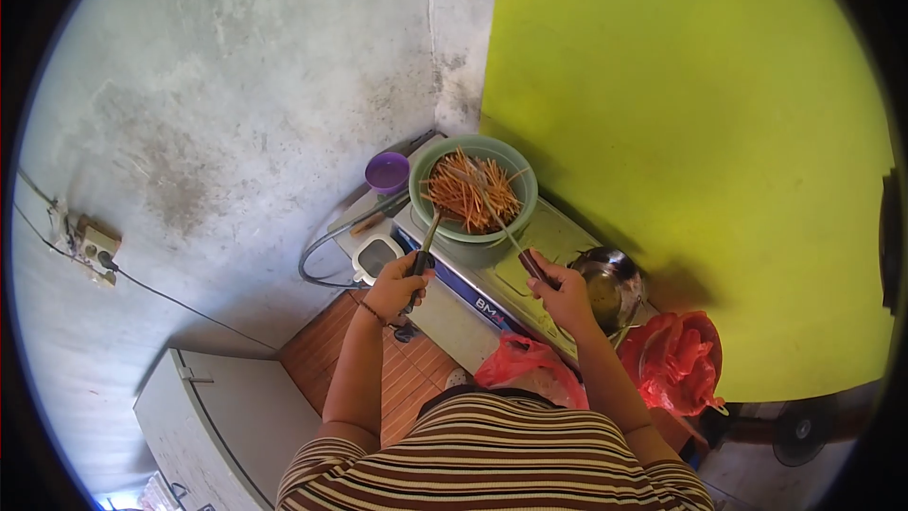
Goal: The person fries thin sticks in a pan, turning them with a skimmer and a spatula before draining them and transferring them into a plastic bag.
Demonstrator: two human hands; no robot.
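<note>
A green plastic basin [526, 191] stands on the stove top, heaped with thin orange-brown fried sticks [463, 194]. My left hand [392, 290] is closed around the black handle of a utensil [429, 235], whose narrow end reaches the near side of the basin. What kind of utensil it is, I cannot make out. In my right hand [565, 295] is the brown handle of a long metal-shafted spatula [507, 231]. Its shaft slants over the basin rim, and its far end lies among the sticks.
A metal wok [610, 289] with yellowish liquid sits on the stove [530, 270], right of my right hand. Left of the basin are a purple bowl [387, 172] and a white-rimmed container [376, 257]. Red plastic bags [673, 360] hang at the right. Walls meet behind the stove.
</note>
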